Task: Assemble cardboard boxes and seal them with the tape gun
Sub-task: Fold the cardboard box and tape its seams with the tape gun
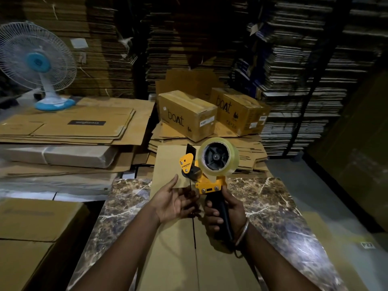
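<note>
My right hand [222, 211] grips the black handle of a yellow tape gun [206, 164], held upright above the table with its clear tape roll at the top. My left hand [175, 201] is beside it, palm up, fingers relaxed, just under the gun's front roller and holding nothing. Below both hands a flat brown cardboard box [174, 248] lies on the marble-patterned table [279, 217], its centre seam running toward me.
Two assembled "boAt" boxes [186, 114] sit on a stack of flat cartons beyond the table. More flat cartons [69, 127] pile up at the left, with a blue-and-white fan [39, 64] behind them. A closed box [31, 227] stands at my near left. Tall carton stacks fill the background.
</note>
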A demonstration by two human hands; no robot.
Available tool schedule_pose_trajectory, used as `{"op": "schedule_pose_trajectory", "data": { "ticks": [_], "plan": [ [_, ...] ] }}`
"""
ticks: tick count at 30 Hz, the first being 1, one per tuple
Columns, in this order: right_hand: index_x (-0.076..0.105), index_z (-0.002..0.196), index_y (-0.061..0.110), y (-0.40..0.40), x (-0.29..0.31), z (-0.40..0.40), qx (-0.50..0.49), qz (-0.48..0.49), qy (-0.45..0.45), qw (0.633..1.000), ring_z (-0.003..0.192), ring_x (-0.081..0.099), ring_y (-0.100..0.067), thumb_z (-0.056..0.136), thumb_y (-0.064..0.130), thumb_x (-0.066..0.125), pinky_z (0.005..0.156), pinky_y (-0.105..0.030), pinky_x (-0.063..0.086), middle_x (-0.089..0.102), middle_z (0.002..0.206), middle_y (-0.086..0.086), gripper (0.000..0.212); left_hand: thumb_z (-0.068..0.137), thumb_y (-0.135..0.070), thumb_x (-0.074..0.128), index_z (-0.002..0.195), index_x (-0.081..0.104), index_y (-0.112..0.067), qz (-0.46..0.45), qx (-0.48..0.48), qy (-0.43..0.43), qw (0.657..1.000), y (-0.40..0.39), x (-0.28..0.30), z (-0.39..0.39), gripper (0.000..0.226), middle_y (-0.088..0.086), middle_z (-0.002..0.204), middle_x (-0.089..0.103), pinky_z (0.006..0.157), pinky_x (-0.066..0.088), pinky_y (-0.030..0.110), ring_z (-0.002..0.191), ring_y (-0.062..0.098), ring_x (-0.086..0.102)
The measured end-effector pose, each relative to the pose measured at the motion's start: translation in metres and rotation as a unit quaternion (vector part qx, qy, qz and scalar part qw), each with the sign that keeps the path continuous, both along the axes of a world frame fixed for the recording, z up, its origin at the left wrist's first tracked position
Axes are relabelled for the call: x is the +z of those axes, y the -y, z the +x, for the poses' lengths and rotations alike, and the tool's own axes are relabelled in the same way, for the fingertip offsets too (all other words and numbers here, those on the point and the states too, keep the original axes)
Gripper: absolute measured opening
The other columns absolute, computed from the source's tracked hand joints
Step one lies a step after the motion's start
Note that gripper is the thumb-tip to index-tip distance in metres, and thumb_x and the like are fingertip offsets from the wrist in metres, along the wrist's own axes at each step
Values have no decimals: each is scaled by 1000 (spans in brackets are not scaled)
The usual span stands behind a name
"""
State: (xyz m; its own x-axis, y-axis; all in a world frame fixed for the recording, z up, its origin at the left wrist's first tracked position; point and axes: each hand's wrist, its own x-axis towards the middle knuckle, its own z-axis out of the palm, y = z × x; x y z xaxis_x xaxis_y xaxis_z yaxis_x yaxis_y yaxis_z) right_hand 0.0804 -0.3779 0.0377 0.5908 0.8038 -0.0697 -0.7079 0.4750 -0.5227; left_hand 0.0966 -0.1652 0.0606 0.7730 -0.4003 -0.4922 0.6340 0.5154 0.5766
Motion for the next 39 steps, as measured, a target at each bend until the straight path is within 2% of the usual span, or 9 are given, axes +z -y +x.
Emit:
{"op": "schedule_pose_trajectory", "data": {
  "ticks": [6, 12, 21, 26, 28, 31, 34, 36, 39],
  "plan": [
    [61, 89, 6, 0, 1, -1, -2, -11, 2, 1000, 46, 50, -11, 81, 58, 74, 47, -24, 43, 49, 63, 0, 54, 95, -29, 52, 93, 61, -9, 32, -6, -38, 999, 4, 11, 8, 22, 9, 81, 73, 66, 59, 35, 73, 19, 74],
    [61, 87, 6, 0, 4, -1, -23, -27, -2, 999, 45, 48, -12, 77, 58, 78, 45, -23, 41, 47, 62, 0, 55, 101, -12, 51, 96, 62, 3, 91, 22, -43, 995, 0, 27, 21, 19, 18, 80, 73, 54, 60, 34, 64, 27, 74],
    [61, 79, 8, -11, 20, -6, -96, -145, -25, 985, 40, 41, -12, 58, 62, 88, 41, -22, 34, 41, 60, 0, 65, 100, -2, 47, 87, 63, 5, 265, -60, -40, 962, -21, 25, 76, 22, 17, 72, 73, 60, 60, 29, 55, 17, 71],
    [57, 72, 14, -30, 35, -6, -167, -251, -32, 953, 40, 35, -10, 81, 66, 58, 39, -21, 28, 38, 60, 1, 54, 92, -5, 57, 72, 59, -6, 443, -63, 39, 893, -11, 23, 109, 20, 7, 52, 60, 42, 50, 20, 37, 9, 52],
    [56, 69, 15, -35, 38, -1, -182, -261, -39, 947, 39, 34, -10, 80, 66, 55, 39, -22, 26, 38, 59, 1, 52, 89, -2, 58, 67, 58, -5, 482, -56, 81, 871, -7, 27, 125, 22, 9, 49, 57, 46, 51, 23, 36, 12, 53],
    [55, 69, 16, -43, 38, 8, -197, -278, -31, 939, 41, 34, -11, 80, 67, 55, 41, -23, 26, 39, 60, 1, 52, 84, 7, 58, 59, 54, 0, 540, -60, 152, 826, -7, 35, 151, 27, 14, 46, 52, 37, 41, 21, 33, 18, 50],
    [56, 84, 14, -49, 36, 20, -217, -285, -27, 933, 42, 35, -11, 82, 67, 56, 40, -23, 29, 40, 60, 0, 54, 87, 1, 58, 61, 61, -5, 603, -74, 226, 762, -11, 37, 184, 27, 11, 54, 51, 51, 38, 27, 48, 21, 47],
    [55, 96, 13, -52, 36, 30, -230, -287, -29, 929, 42, 35, -12, 83, 68, 56, 41, -23, 29, 41, 61, 0, 56, 91, -2, 57, 70, 72, 0, 620, -64, 241, 743, -14, 39, 205, 26, 11, 57, 59, 57, 43, 30, 52, 23, 53],
    [55, 82, 13, -61, 39, 44, -248, -304, -33, 919, 41, 35, -12, 79, 67, 58, 41, -24, 27, 41, 59, 0, 55, 91, -4, 55, 77, 71, 8, 640, -71, 272, 715, -9, 44, 229, 24, 14, 63, 60, 58, 46, 33, 58, 25, 56]
  ]
}}
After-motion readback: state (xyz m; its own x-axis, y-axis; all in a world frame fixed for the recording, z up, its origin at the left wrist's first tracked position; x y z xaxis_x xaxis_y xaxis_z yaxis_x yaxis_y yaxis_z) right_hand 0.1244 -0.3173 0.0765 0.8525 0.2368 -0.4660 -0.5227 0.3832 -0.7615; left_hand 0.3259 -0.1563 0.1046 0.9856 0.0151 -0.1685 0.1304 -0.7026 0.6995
